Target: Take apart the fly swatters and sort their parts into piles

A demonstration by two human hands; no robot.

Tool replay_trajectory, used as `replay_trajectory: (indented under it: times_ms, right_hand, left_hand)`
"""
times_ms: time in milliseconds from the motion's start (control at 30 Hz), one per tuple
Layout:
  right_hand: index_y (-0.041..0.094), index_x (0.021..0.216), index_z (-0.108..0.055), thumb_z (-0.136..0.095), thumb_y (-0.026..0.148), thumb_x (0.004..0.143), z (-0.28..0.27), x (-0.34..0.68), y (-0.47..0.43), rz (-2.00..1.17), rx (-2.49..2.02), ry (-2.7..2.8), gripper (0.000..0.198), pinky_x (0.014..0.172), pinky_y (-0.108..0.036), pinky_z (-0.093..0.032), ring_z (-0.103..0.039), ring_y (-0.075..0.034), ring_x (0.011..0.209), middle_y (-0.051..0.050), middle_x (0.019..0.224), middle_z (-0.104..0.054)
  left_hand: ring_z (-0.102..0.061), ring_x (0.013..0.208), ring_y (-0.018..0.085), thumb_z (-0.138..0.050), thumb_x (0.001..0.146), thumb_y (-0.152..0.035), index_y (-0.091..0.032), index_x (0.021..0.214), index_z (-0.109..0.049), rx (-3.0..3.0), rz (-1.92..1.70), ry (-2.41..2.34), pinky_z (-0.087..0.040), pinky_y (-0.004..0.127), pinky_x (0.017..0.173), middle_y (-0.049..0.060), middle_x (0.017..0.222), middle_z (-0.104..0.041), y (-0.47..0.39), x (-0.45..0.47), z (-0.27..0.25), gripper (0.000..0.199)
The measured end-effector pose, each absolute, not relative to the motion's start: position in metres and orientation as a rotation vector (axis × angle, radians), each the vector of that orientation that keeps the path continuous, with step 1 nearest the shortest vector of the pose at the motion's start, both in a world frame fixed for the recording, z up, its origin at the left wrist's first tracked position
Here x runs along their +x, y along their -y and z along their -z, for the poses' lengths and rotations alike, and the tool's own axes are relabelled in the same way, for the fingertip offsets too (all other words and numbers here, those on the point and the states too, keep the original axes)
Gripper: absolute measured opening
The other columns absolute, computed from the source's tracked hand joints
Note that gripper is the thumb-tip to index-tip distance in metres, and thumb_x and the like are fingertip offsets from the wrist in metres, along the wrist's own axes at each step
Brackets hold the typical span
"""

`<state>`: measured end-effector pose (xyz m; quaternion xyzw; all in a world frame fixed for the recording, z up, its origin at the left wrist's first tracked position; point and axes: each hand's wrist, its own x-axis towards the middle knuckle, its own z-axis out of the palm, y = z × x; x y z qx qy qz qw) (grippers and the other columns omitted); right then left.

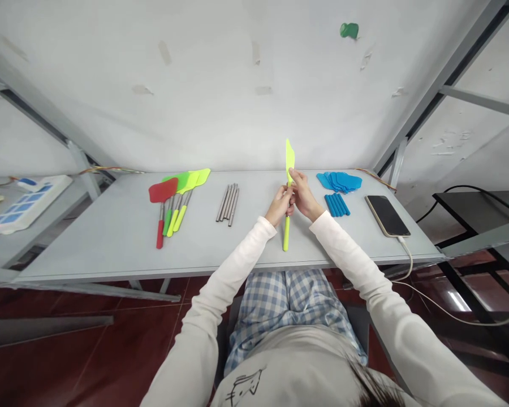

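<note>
Upright above the table's middle is a yellow-green spatula, its broad blade turned nearly edge-on. My left hand is closed round its shaft, above the yellow-green handle that points toward me. My right hand grips the lower end of the blade, thumb pressed against it. The fingers of both hands meet and hide the join between blade and shaft. To the left lie several bare metal tubes. On the right are a fanned pile of blue spatula blades and a row of blue handles.
Whole spatulas in red, green and yellow-green lie overlapped at the left of the grey table. A phone with a white cable rests at the right. Metal frame posts flank the table; a wall stands behind.
</note>
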<state>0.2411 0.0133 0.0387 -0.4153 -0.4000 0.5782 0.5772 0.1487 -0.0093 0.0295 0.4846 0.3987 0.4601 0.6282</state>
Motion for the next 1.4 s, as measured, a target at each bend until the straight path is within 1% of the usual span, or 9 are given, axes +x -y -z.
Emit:
replay_trajectory:
  times_ms: [100,233,400,533,633,800,967,1167,1400]
  right_hand:
    - [0.029,0.115,-0.039,-0.079,0.053,0.064,-0.045,0.242,-0.010,-1.215,-1.011,1.012,0.069,0.053,-0.022,-0.042,-0.050,-0.009,0.061,0.007,0.072,-0.047]
    - [0.028,0.118,-0.037,-0.077,0.050,0.068,-0.052,0.243,-0.003,-1.066,-1.061,1.099,0.068,0.070,-0.028,-0.050,-0.058,-0.014,0.078,0.001,0.090,-0.055]
    - [0.028,0.123,-0.036,-0.074,0.053,0.071,-0.050,0.241,-0.001,-0.869,-1.058,1.158,0.069,0.079,-0.033,-0.052,-0.061,-0.019,0.097,-0.006,0.107,-0.057]
    - [0.027,0.109,-0.053,-0.063,0.061,0.078,-0.046,0.241,-0.004,-0.776,-1.032,1.261,0.047,0.090,-0.035,-0.049,-0.055,-0.021,0.114,-0.007,0.120,-0.059]
    - [0.024,0.095,-0.060,-0.056,0.067,0.079,-0.046,0.240,-0.007,-0.863,-1.009,1.248,0.046,0.087,-0.035,-0.050,-0.059,-0.021,0.105,-0.007,0.108,-0.065]
    - [0.022,0.091,-0.058,-0.062,0.066,0.077,-0.050,0.237,-0.022,-1.312,-0.905,0.985,0.046,0.073,-0.031,-0.054,-0.064,-0.019,0.093,-0.006,0.100,-0.067]
    - [0.023,0.104,-0.056,-0.061,0.066,0.078,-0.049,0.237,-0.026,-1.506,-0.916,0.839,0.050,0.064,-0.031,-0.055,-0.065,-0.020,0.085,-0.008,0.095,-0.067]
    - [0.028,0.134,-0.035,-0.078,0.057,0.066,-0.042,0.238,-0.015,-1.205,-1.050,1.021,0.085,0.071,-0.029,-0.055,-0.063,-0.016,0.086,-0.005,0.103,-0.063]
    - [0.019,0.098,-0.063,-0.058,0.072,0.076,-0.031,0.249,-0.031,-1.188,-0.995,1.109,0.057,0.070,-0.028,-0.052,-0.064,-0.019,0.089,-0.008,0.093,-0.068]
  left_hand:
    - [-0.041,0.044,0.008,-0.038,0.099,-0.037,-0.024,0.089,-0.044,1.332,-1.132,-1.164,-0.035,0.022,0.051,-0.007,0.060,-0.044,0.005,0.155,-0.023,0.017]
    - [-0.063,0.075,0.019,-0.039,0.098,-0.029,-0.023,0.099,-0.050,1.622,-1.158,-1.324,-0.045,0.030,0.070,0.004,0.082,-0.064,0.008,0.159,-0.021,0.013]
    - [-0.066,0.093,0.026,-0.044,0.096,-0.026,-0.023,0.117,-0.050,1.713,-1.155,-1.274,-0.047,0.034,0.078,0.009,0.099,-0.070,0.009,0.162,-0.024,0.022]
    - [-0.066,0.084,0.022,-0.039,0.099,-0.029,-0.023,0.100,-0.051,1.705,-1.152,-1.319,-0.046,0.031,0.072,0.007,0.088,-0.068,0.008,0.159,-0.024,0.013]
    - [-0.065,0.079,0.021,-0.036,0.100,-0.033,-0.023,0.094,-0.050,1.703,-1.214,-1.349,-0.045,0.030,0.071,0.006,0.082,-0.066,0.007,0.155,-0.024,0.018]
    - [-0.064,0.068,0.018,-0.038,0.099,-0.042,-0.024,0.108,-0.054,1.586,-1.257,-1.246,-0.046,0.029,0.066,0.002,0.074,-0.061,0.006,0.154,-0.021,0.026]
    - [-0.044,0.041,0.011,-0.035,0.099,-0.048,-0.023,0.105,-0.055,1.430,-1.174,-1.180,-0.038,0.026,0.048,-0.005,0.054,-0.043,0.005,0.155,-0.014,0.033]
    - [-0.039,0.038,0.010,-0.040,0.099,-0.042,-0.022,0.101,-0.054,1.395,-1.143,-1.168,-0.033,0.025,0.045,-0.007,0.053,-0.040,0.005,0.156,-0.013,0.024]
    - [-0.035,0.035,0.007,-0.038,0.099,-0.044,-0.022,0.082,-0.045,1.316,-1.152,-1.155,-0.028,0.022,0.040,-0.008,0.051,-0.034,0.006,0.157,-0.016,0.028]
